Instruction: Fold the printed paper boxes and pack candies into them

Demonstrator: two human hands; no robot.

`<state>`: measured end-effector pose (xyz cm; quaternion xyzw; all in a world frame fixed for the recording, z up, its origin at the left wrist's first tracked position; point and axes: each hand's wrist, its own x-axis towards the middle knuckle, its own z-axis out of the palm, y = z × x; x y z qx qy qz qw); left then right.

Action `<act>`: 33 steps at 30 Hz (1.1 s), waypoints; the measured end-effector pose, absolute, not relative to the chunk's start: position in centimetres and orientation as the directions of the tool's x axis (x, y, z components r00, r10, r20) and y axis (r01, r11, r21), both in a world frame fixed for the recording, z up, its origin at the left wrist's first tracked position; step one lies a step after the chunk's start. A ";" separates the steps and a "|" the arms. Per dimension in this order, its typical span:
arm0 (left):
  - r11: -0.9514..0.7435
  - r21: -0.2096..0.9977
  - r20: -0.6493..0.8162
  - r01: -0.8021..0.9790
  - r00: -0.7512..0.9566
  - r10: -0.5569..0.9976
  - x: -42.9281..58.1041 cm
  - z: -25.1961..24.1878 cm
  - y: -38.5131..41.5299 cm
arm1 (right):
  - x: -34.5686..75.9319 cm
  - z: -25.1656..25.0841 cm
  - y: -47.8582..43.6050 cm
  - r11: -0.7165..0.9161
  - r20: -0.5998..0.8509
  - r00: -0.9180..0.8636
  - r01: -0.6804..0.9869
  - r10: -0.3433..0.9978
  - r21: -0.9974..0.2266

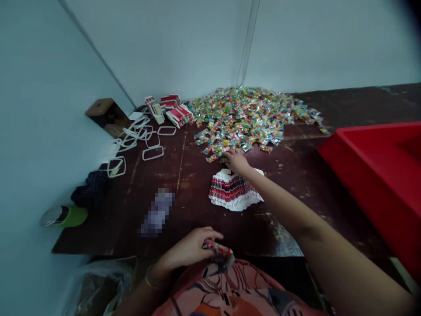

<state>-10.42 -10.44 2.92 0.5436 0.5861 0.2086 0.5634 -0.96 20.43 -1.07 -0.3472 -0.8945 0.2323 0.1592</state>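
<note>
My left hand (196, 246) is near my lap at the table's front edge, its fingers closed around a small printed box (217, 249), red with multicoloured spots and a pale end. My right hand (237, 161) reaches out to the near edge of a large pile of small clear candy packets (243, 114). Its fingers curl down over a packet (224, 159) there, which they partly hide. Beneath my right wrist lies a fanned row of flat red, white and dark printed cartons (232, 191).
A large red tray (365, 175) stands at the right. To the left lie white loop bands (153, 152), red-and-white carton bundles (179, 115), a wooden block (107, 116), a dark cloth (90, 189), a green-and-silver container (70, 217) and a blurred-out object (158, 213). A clear plastic bag (98, 281) hangs below.
</note>
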 end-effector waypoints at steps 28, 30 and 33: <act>0.498 0.813 -0.499 -0.301 0.079 0.863 -7.0 -0.8 -6.9 | 12.1 4.6 10.1 0.584 0.039 -0.809 0.389 0.587 -0.713; 0.512 0.815 -0.510 -0.271 0.081 0.856 -6.4 -0.6 -6.6 | 11.4 4.8 8.4 0.597 0.002 -0.901 0.287 0.435 -0.749; 0.465 0.875 -0.465 -0.133 0.037 0.885 -5.5 -0.2 -6.2 | 9.9 5.5 6.9 0.689 0.018 -0.895 0.331 0.446 -0.644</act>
